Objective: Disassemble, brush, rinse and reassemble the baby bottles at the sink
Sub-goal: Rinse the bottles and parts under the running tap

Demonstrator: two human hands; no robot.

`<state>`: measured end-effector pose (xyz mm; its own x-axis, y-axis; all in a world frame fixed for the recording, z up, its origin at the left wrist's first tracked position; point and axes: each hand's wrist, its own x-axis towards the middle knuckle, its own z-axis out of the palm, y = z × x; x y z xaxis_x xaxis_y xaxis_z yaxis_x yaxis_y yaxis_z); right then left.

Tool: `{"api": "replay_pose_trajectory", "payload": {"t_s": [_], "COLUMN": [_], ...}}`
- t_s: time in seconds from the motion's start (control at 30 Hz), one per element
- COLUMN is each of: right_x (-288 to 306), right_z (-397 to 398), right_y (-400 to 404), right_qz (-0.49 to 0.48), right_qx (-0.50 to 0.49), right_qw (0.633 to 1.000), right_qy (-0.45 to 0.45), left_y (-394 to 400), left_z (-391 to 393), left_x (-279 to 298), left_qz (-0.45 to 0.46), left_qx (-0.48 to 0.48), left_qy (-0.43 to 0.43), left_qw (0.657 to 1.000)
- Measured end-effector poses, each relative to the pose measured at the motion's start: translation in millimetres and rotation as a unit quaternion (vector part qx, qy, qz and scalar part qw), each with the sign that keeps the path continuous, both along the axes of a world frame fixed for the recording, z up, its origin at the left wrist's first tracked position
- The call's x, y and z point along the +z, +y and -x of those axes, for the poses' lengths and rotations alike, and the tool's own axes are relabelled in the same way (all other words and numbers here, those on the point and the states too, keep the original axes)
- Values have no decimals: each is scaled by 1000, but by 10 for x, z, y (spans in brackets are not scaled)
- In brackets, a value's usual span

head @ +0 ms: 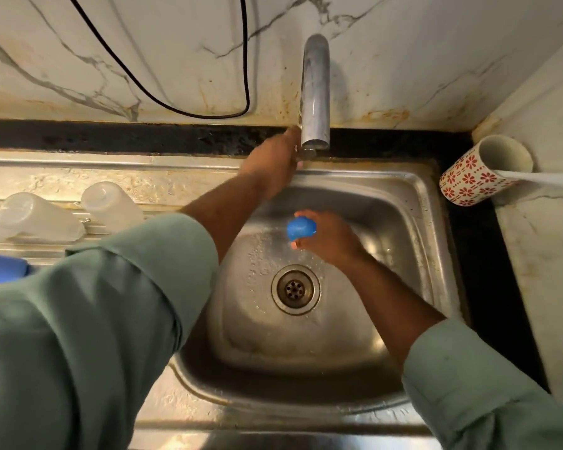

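**Blue bottle part held over a steel sink**

Head view: a stainless-steel sink [416, 228] with a dull, scratched, water-beaded basin fills the middle, its round perforated drain [295, 289] set in the floor. A curved chrome tap [316, 92] rises from the back edge against a white, grey-veined marble wall [143, 43] stained rusty along the bottom. The left hand [275, 164] reaches up to the base of the tap; its fingers lie at the tap's foot, blurred, so whether they grip anything cannot be told. The right hand [329, 240] is low over the basin, above the drain, with fingers and thumb curled around a small, smooth, rounded blue plastic part [300, 228]. Only its domed end shows, pointing left and slightly away from the person; its long axis cannot be made out.

On the ribbed steel draining board [46, 177] to the left, two translucent, cylindrical plastic bottles [39, 217] stand inverted, bases up, tilted toward the camera by the wide lens. A blue object [4, 266] lies at the left edge, partly hidden by a green sleeve [95, 319]. On the right counter a white ceramic cup [481, 173] with red flower print holds a white handle [540, 180] leaning right.
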<state>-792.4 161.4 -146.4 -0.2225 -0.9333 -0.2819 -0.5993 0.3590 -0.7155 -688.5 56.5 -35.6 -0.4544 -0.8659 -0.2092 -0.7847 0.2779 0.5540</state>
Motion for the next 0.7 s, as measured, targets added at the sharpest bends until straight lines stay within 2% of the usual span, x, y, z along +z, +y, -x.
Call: {"api": "replay_pose_trajectory", "payload": {"t_s": [0.07,0.1,0.17,0.2,0.3,0.33,0.4,0.47,0.53,0.6,0.63,0.7], "right_x": [4,-25,-106,-154,-166,-162,-77,9,57,177,247,335], "right_z": [31,37,47,63,45,15,-106,-219,-272,-395,-457,-489], "right_y": [116,199,428,525,725,786,912,938,887,1027,1067,1055], "right_qz": [56,32,-142,-169,-47,-62,-151,-98,-28,-152,-182,-103], "right_qx": [-22,-1,60,58,-35,-14,34,19,1,71,67,29], "right_qw": [996,995,975,966,977,974,957,960,971,963,956,968], "right_qy": [60,93,161,189,206,218,245,261,236,213,218,228], "left_y": [126,233,501,631,934,1005,1166,1267,1315,1437,1476,1544], "left_z": [-108,-164,-277,-338,-600,-688,-873,-1060,-1222,-1411,-1531,-1730], "left_x": [-199,-300,-500,-600,-806,-815,-798,-779,-709,-616,-560,-464], "left_qz": [23,14,-7,-17,-27,-32,-38,-21,0,5,22,49], "left_qx": [-26,-34,-59,-71,-104,-107,-108,-105,-94,-88,-81,-61], "left_qy": [-24,-34,-95,-134,-204,-211,-216,-215,-207,-190,-180,-146], "left_qw": [999,999,994,988,973,971,970,971,974,978,980,986]}}
